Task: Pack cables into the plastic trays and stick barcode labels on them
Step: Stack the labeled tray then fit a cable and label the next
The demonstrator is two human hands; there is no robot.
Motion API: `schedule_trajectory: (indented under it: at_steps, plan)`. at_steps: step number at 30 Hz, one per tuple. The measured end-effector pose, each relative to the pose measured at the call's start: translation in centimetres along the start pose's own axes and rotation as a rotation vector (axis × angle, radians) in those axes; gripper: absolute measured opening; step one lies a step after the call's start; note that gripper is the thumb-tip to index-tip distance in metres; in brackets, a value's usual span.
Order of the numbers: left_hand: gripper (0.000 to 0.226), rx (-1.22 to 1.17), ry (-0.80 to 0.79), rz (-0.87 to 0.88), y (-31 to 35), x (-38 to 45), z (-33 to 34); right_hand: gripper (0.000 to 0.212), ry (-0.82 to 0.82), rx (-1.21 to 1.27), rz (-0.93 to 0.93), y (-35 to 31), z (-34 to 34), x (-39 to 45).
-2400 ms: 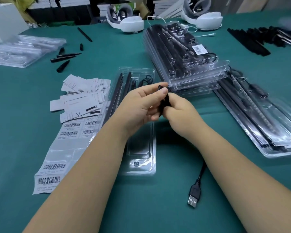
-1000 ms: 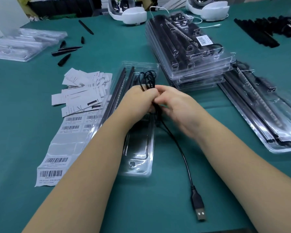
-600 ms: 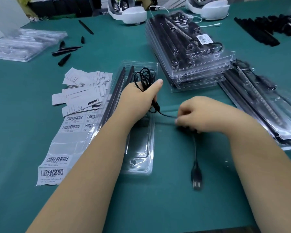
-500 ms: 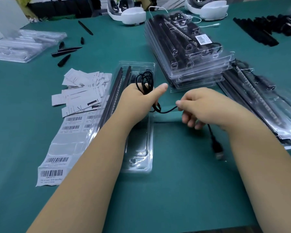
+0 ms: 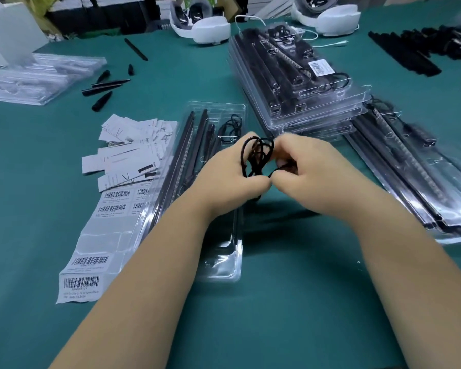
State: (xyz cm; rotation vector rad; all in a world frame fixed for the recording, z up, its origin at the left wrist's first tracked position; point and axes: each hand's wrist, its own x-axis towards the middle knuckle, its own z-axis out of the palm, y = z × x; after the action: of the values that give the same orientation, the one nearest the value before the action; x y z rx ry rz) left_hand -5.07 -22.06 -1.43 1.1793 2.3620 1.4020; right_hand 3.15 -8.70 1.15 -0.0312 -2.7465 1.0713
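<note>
A coiled black cable (image 5: 256, 158) sits between the two hands, above the right edge of an open clear plastic tray (image 5: 218, 198) on the green surface (image 5: 290, 302). The left hand (image 5: 232, 179) has its grip closed around the lower part of the coil, loops rising above its fingers; the right hand (image 5: 301, 166) pinches a strand of the same cable at the coil's right side, fingers curled. The cable is thin, glossy and wound into several overlapping loops. The tray holds long dark strips and a small second coil near its far end. Its middle is covered by the left forearm, and the cable's plug is out of sight behind the hands. A sheet of barcode labels (image 5: 91, 259) lies just left of the tray, with a stack of filled trays (image 5: 298, 83) beyond to the right, somewhat blurred.
</note>
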Motion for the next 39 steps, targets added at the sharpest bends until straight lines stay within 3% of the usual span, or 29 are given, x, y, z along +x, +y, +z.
schedule_trajectory:
  at_steps: [4,9,14,17,19,24,27,30,36,39]
  plan:
    - [0.022,-0.060,-0.057,-0.033,-0.2,-0.1,0.0,0.029,0.096,0.115,-0.073,0.1,0.2,-0.1]
    - [0.025,-0.186,-0.130,-0.063,-0.1,-0.1,-0.3,0.014,0.326,0.035,-0.091,0.3,0.1,0.1]
    - [0.028,-0.275,-0.196,-0.077,0.1,-0.3,-0.7,0.012,0.291,-0.017,-0.090,0.6,0.6,0.2]
    - [0.033,-0.236,-0.197,-0.088,0.1,-0.2,-0.9,0.033,0.310,0.109,-0.089,0.4,0.5,0.3]
    - [0.019,-0.207,-0.183,-0.088,0.2,0.0,-0.8,0.043,0.308,0.189,-0.093,0.2,0.5,0.3]
    - [0.019,-0.326,-0.102,-0.178,0.4,0.1,-0.6,0.007,0.365,0.225,-0.029,0.5,-0.4,0.2]
    - [0.022,-0.319,-0.032,-0.207,0.5,0.3,-0.7,0.013,0.170,0.109,0.088,0.9,-1.0,0.3]
    - [0.042,-0.307,0.021,-0.232,0.5,0.5,-0.5,0.013,0.045,0.288,0.160,0.8,-0.7,0.3]
    - [0.039,-0.282,0.025,-0.190,0.3,0.4,0.2,0.006,0.317,0.859,0.152,0.5,-0.9,0.9]
    - [0.034,-0.200,-0.009,-0.146,0.3,0.2,0.3,0.016,0.365,0.681,0.115,0.1,0.5,1.0]
